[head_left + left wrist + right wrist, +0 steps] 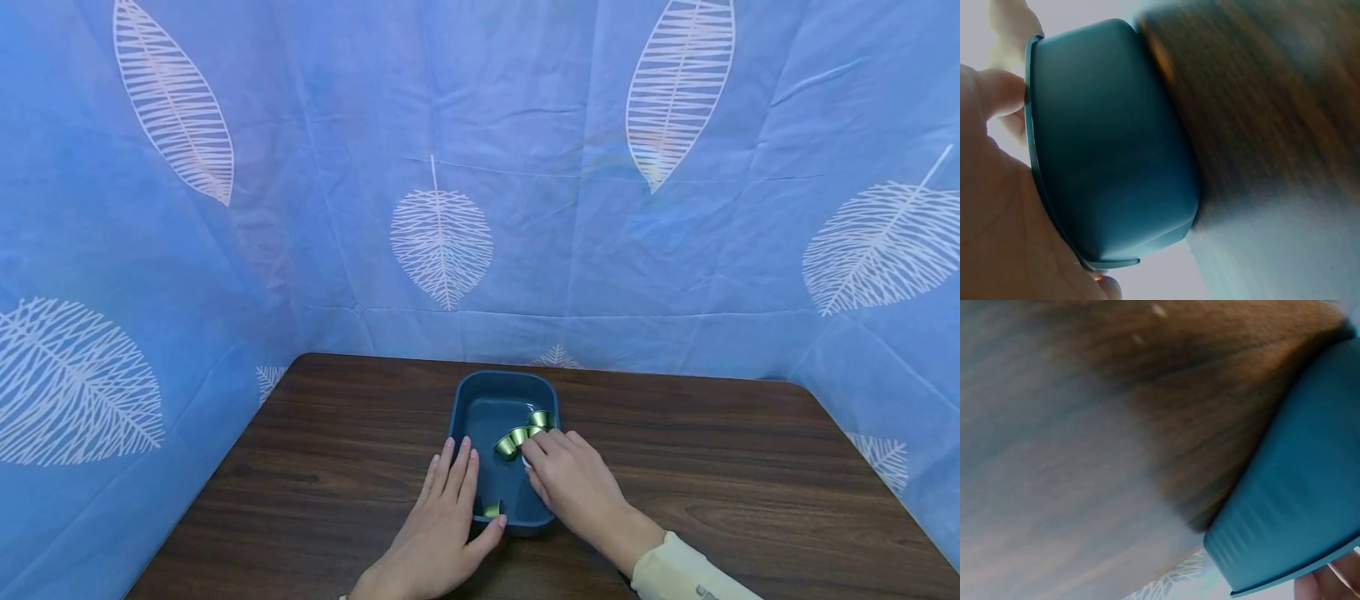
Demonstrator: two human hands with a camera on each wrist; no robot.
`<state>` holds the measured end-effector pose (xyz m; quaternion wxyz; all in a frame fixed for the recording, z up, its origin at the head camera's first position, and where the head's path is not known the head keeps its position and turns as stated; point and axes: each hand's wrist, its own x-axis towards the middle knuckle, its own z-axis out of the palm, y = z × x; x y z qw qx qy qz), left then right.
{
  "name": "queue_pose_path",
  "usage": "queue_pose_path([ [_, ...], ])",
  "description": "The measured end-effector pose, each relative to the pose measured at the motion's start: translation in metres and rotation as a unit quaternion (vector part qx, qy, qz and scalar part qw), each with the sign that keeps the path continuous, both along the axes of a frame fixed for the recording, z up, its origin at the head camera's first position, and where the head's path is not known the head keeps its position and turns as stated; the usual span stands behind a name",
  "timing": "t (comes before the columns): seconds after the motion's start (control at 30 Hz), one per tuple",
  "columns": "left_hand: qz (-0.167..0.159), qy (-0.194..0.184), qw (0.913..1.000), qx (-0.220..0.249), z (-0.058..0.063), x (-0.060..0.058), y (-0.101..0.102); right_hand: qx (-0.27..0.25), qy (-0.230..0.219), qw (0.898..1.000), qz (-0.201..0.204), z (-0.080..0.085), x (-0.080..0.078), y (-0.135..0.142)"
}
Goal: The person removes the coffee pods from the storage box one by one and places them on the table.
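A dark blue plastic bin (491, 483) stands on the table, holding several green coffee capsules (507, 447). Another green capsule (492, 509) lies apart at the bin's near end. My left hand (438, 533) rests over the near left corner, fingers straight along the left rim and thumb at the front rim. In the left wrist view its palm lies along the rim of the bin (1110, 144). Reaching over the right side, my right hand (573, 479) has curled fingers pinching a capsule with a white edge (526, 461), mostly hidden by the hand.
A dark wood-grain table (360, 450) spreads around the bin. Blue cloth (525, 250) with white leaf prints hangs behind the table and at both sides. In the right wrist view the bin's outer wall (1297, 481) meets the tabletop.
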<state>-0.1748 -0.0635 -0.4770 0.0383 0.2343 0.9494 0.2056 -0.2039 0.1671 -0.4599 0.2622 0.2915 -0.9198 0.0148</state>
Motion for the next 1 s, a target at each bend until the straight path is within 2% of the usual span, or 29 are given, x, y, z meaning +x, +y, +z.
queue_pose_path([
  [0.3, 0.005, -0.001, 1.0, 0.003, -0.002, 0.001, 0.0, -0.028, 0.063, 0.996, 0.049, -0.006, -0.002, 0.009],
  [0.5, 0.008, -0.001, 1.0, 0.004, -0.003, 0.001, 0.001, -0.079, 0.1, 0.99, 0.062, 0.001, -0.004, 0.022],
  [0.8, 0.007, -0.001, 1.0, 0.005, -0.003, 0.0, 0.001, -0.122, 0.132, 0.984, 0.013, 0.012, -0.005, 0.056],
  [1.0, 0.004, 0.006, 1.0, -0.001, -0.002, -0.001, 0.001, -0.122, 0.113, 0.986, -0.02, 0.005, -0.001, 0.08],
])
